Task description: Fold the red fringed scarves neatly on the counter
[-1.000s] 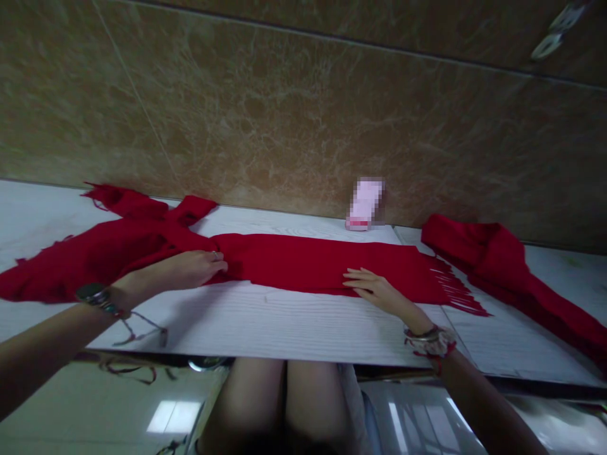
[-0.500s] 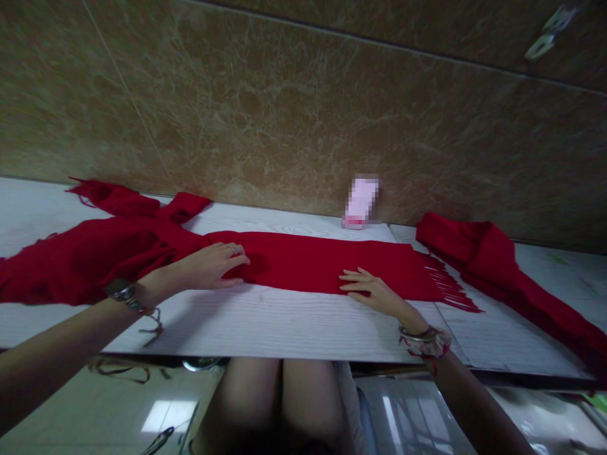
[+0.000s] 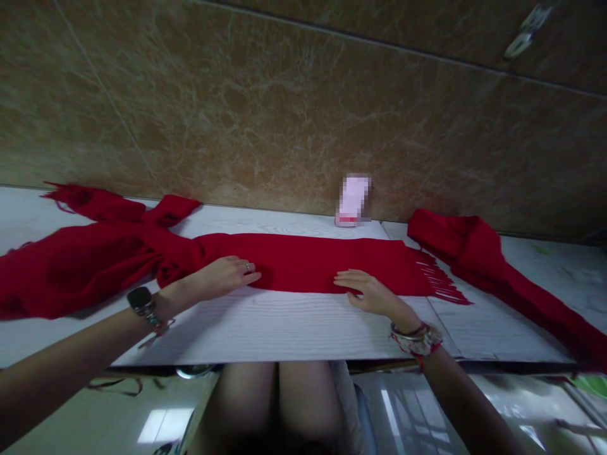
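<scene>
A red scarf (image 3: pixel 298 262) lies flat across the white table, its fringed end (image 3: pixel 439 278) pointing right. At its left part, my left hand (image 3: pixel 225 277) rests palm down near the front edge, fingers stretched out and a ring on one. My right hand (image 3: pixel 367 291) touches the front edge nearer the fringe, with fingers extended and thumb apart. Neither hand grips the cloth. To the left, more red scarf cloth (image 3: pixel 85 259) lies bunched and folded over itself; whether it is one piece with the flat part I cannot tell.
A second red scarf length (image 3: pixel 474 246) runs diagonally along the right side of the white table (image 3: pixel 284 328). Against the brown marbled wall (image 3: pixel 265 114) leans a pink blurred object (image 3: pixel 351 201). My legs (image 3: pixel 279 404) are under the table's front edge.
My left hand has slid slightly right and toward the front edge of the scarf. My right hand's fingers have drawn closer together. The view has shifted a little.
</scene>
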`<state>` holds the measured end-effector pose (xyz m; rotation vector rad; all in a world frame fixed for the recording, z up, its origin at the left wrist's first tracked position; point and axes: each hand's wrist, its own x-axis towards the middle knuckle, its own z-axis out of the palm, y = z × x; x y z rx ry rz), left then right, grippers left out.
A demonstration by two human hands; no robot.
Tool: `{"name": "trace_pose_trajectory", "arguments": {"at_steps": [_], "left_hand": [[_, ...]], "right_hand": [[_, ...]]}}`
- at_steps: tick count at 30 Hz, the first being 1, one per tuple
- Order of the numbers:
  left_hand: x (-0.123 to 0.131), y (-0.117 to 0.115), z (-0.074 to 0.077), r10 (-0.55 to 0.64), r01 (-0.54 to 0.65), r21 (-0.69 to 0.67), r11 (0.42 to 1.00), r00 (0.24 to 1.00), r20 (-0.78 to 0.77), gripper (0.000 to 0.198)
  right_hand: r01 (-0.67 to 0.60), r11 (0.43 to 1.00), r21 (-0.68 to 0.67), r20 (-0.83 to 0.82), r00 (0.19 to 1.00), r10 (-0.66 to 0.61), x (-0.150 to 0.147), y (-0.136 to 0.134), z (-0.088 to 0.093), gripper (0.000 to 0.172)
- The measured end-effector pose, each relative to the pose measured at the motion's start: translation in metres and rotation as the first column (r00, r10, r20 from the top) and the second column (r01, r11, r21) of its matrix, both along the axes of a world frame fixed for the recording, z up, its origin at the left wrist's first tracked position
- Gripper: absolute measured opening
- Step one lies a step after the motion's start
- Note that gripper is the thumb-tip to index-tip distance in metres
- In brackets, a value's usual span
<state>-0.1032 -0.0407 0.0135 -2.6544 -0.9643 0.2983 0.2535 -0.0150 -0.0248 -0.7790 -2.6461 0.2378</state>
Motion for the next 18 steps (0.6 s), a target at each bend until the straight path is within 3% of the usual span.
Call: {"name": "trace_pose_trajectory", "arguments": {"at_steps": [4,7,12,18], "left_hand": [[0.001,0.001,0.001,0.081,-0.082,0.034,0.996,0.996,0.028,0.035],[-0.001,0.0,0.0,0.106,-0.107,0.028,0.994,0.993,0.046,0.041],[0.001,-0.005,-0.008,0.1,-0.1,0.0,0.995,0.994,0.045,0.053],[0.023,-0.009,-0.005,0.019,-0.016,-0.052,0.999,0.998,0.053,0.039]], "right_hand": [[0.034,0.999,0.028,0.001,0.999,-0.034,0.002,0.002,-0.003,0.049],[0.07,0.997,0.037,-0.016,0.997,-0.07,0.004,0.003,-0.004,0.041],[0.082,0.996,0.03,-0.028,0.996,-0.081,0.003,-0.001,0.0,0.029],[0.068,0.996,0.053,0.005,0.998,-0.069,0.002,-0.003,0.0,0.026]]}}
